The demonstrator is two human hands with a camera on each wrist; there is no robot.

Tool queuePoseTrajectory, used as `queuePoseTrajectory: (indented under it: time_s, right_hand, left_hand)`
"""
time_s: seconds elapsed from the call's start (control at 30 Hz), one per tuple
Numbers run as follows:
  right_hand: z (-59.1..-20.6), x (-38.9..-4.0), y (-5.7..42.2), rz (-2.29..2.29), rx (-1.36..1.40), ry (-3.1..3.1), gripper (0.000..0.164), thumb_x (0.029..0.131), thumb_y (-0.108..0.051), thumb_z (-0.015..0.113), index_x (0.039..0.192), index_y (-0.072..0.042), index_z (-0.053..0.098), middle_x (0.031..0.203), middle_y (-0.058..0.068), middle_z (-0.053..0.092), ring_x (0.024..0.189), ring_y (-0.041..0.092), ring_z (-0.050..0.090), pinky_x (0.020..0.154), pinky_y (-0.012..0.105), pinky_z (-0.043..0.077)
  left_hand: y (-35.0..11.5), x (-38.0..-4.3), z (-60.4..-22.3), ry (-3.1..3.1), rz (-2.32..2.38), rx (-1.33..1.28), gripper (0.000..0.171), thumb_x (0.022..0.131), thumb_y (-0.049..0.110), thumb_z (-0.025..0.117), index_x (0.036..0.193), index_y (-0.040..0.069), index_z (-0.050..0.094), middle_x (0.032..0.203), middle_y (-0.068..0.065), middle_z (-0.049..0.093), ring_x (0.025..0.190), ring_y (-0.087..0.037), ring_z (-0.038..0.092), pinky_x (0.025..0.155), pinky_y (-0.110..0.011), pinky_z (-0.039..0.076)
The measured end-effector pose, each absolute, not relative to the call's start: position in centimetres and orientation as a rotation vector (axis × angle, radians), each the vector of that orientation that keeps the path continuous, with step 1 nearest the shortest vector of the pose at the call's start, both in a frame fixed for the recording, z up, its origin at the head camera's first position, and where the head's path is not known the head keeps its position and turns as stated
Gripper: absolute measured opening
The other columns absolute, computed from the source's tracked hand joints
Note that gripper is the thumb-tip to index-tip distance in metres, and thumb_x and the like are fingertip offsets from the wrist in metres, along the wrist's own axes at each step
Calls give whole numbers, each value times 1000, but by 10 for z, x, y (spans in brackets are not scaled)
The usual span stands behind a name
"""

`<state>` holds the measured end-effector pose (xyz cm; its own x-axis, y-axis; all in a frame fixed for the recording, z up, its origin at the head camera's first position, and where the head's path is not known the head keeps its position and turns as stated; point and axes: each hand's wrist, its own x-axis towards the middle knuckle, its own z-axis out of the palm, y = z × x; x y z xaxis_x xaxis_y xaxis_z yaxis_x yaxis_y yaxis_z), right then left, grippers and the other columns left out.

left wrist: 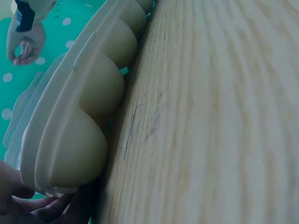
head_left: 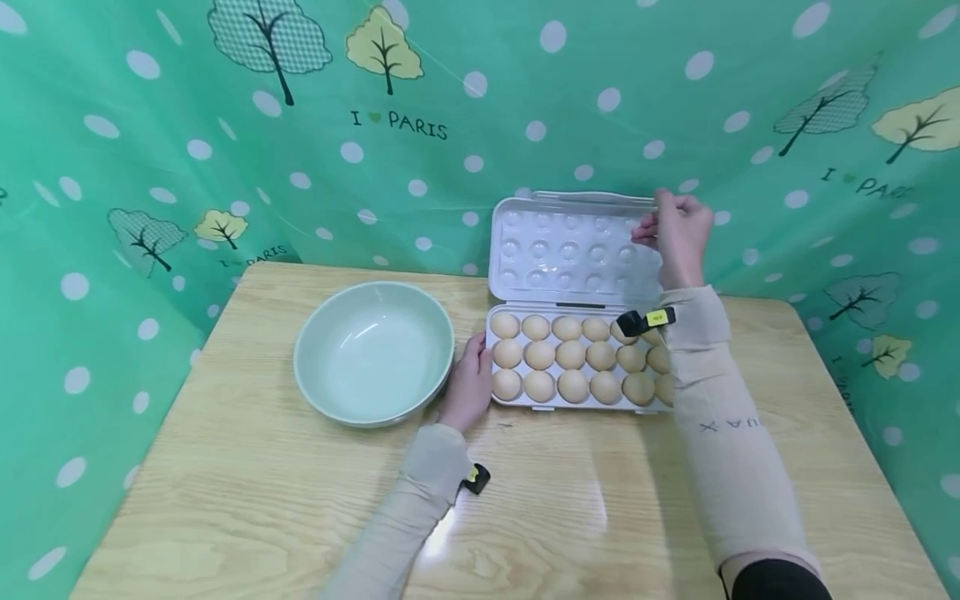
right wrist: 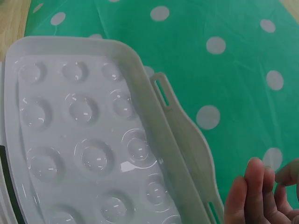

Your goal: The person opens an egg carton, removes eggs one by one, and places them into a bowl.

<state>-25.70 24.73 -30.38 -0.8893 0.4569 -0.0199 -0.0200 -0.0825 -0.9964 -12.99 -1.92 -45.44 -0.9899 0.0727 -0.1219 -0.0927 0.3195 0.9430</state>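
Box (head_left: pixel 592 407): white plastic, oblong, rounded corners, hinged along the far side; lies on the right half of the desk (head_left: pixel 540 508).
Lid (head_left: pixel 573 250): raised, standing up behind the box; whitish, see-through, glossy, dimpled in rows; slotted handle (right wrist: pixel 189 140) along its free far edge.
Eggs (head_left: pixel 571 356): pale brown, seated in three rows running left to right; right end partly hidden by the right sleeve (head_left: pixel 731 442). In the left wrist view, rounded forms line the near side of the box, just above the wood.
Left hand (head_left: pixel 467 390): at the left end of the box, touching it, between it and the bowl (head_left: pixel 375 354); whether it grips or merely presses cannot be told. Forearm slants in from the near left.
Right hand (head_left: pixel 681 232): at the far right corner of the lid; fingers loosely bent, nothing held. In the right wrist view it sits just beside the handle, apart from it. Forearm reaches from the near right, over the right end of the box.
Bowl: pale green, round, wide, left of the box.
Cloth (head_left: pixel 555 100): green, white spots, printed trees; hangs behind the desk.
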Motion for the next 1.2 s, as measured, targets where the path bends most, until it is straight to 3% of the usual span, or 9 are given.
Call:
queuePoseTrajectory:
  time_s: [0.37, 0.63, 0.77, 1.07, 1.2]
  right_hand:
    - [-309, -209, 236, 1936, -268, -1968, 24, 97, -22, 63, 85, -3, 55, 60, 3, 61, 45, 12, 60, 50, 25, 58]
    - [-324, -171, 217, 1950, -127, -2082, 23, 97, -22, 65, 86, -2, 57, 66, 5, 63, 52, 13, 62, 56, 26, 60]
    - [-341, -152, 206, 1880, -35, -2259, 29, 98, -25, 63, 95, 3, 58, 73, 7, 66, 59, 14, 65, 60, 27, 61]
    - [-367, -119, 181, 1886, 68, -2459, 34, 101, -27, 58, 107, 7, 59, 92, 26, 65, 76, 24, 68, 74, 34, 62]
    - [-370, -113, 170, 1840, 162, -2552, 37, 101, -28, 58, 112, 8, 60, 98, 24, 66, 85, 28, 68, 78, 35, 62]
  left_hand:
    - [-21, -130, -449, 2328, 1862, -27, 48, 107, 20, 38, 151, 2, 33, 149, -21, 45, 137, -33, 45, 117, -44, 35]
    - [-23, -124, -445, 2395, 1773, -12, 51, 106, 23, 43, 152, 4, 32, 150, -17, 44, 138, -29, 44, 117, -41, 36]
    - [-26, -116, -439, 2435, 1708, 25, 57, 104, 23, 47, 153, 1, 28, 151, -19, 41, 139, -31, 43, 116, -41, 37]
    - [-27, -100, -416, 2625, 1550, 244, 60, 102, 21, 50, 152, -4, 27, 154, -23, 34, 146, -34, 29, 123, -45, 23]
    - [-33, -90, -402, 2614, 1534, 298, 59, 102, 22, 51, 152, 0, 29, 155, -20, 34, 146, -32, 30, 122, -46, 24]
